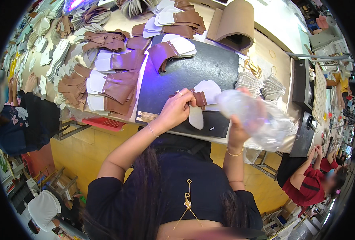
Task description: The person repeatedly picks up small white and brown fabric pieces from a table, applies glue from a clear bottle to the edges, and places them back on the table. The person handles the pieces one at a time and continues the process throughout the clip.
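Pinching the brown-and-white leather shoe piece [203, 97] between closed fingertips, the left hand [176, 110] holds it over the black work mat [193, 66]. Its long axis runs rightward from those fingers toward the right hand [241, 128], which clutches a crumpled clear plastic bag [253, 116].

both hands [177, 110] [239, 130] raised forward, fingers closed.

Two hands, one clear plastic bag [254, 120], one black mat [193, 72], one cardboard roll [235, 22]
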{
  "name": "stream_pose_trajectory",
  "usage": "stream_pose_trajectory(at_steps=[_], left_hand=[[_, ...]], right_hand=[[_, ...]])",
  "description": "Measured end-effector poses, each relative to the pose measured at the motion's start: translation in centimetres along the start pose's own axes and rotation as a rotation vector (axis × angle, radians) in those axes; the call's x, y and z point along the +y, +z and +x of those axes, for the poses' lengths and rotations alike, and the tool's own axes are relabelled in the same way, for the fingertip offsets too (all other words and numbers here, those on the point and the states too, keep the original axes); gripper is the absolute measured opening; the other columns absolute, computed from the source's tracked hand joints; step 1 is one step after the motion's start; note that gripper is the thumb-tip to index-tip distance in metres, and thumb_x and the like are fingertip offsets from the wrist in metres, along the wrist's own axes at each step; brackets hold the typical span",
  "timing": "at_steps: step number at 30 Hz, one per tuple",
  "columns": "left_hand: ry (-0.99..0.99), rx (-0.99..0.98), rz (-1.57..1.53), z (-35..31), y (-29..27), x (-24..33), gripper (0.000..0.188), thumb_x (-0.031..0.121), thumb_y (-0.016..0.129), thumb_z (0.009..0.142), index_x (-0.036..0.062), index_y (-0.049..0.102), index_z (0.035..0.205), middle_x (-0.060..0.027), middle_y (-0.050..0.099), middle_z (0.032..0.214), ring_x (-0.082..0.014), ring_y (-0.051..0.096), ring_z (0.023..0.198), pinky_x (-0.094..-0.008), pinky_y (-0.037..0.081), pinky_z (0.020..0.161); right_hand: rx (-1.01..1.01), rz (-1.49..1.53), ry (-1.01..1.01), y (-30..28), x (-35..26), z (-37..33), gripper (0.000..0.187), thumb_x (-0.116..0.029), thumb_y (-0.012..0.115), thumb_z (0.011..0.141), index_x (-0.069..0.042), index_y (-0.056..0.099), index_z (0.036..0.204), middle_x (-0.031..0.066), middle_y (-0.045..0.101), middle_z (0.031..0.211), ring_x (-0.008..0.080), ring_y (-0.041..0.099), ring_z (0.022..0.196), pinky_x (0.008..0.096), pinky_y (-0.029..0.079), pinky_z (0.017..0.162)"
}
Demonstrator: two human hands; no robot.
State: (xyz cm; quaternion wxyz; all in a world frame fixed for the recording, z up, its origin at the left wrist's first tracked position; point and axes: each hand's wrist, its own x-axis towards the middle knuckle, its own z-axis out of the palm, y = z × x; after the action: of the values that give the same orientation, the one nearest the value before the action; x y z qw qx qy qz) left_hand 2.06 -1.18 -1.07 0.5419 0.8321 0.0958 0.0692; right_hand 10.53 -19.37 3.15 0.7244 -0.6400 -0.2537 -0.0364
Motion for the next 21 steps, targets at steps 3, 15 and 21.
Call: stream_pose_trajectory(at_steps=[3,15,21], left_hand=[[0.051,0.007,0.029,0.0,-0.1,0.0,0.015,-0.006,0.06,0.081,0.0044,0.06,0.092,-0.0071,0.053,0.102,-0.0173,0.056,0.071,-0.0314,0.046,0.065],[0.013,-0.031,0.109,0.3,0.1,0.5,0.014,0.003,0.071,0.077,0.0062,0.064,0.088,-0.0066,0.052,0.107,-0.0185,0.057,0.068,-0.0317,0.051,0.067],[0.109,0.02,0.119,-0.4,0.2,0.3,0.014,0.005,0.073,0.074,0.0067,0.064,0.084,-0.0076,0.054,0.127,-0.0223,0.061,0.076,-0.0351,0.052,0.069]], right_hand=[[-0.315,-0.199,0.011,0.5,2.4,-1.7,0.088,-0.022,0.085,0.075,-0.01,0.034,0.146,0.0159,0.052,0.139,0.0271,0.051,0.128,0.0388,0.044,0.105],[-0.02,-0.014,-0.074,0.2,1.7,1.2,0.077,-0.02,0.081,0.081,-0.007,0.033,0.14,0.0234,0.05,0.136,0.0328,0.053,0.124,0.0415,0.051,0.097],[0.004,-0.309,0.082,-0.5,4.3,1.4,0.069,-0.017,0.081,0.081,-0.003,0.042,0.137,0.0154,0.055,0.132,0.0243,0.056,0.118,0.0363,0.046,0.1]])
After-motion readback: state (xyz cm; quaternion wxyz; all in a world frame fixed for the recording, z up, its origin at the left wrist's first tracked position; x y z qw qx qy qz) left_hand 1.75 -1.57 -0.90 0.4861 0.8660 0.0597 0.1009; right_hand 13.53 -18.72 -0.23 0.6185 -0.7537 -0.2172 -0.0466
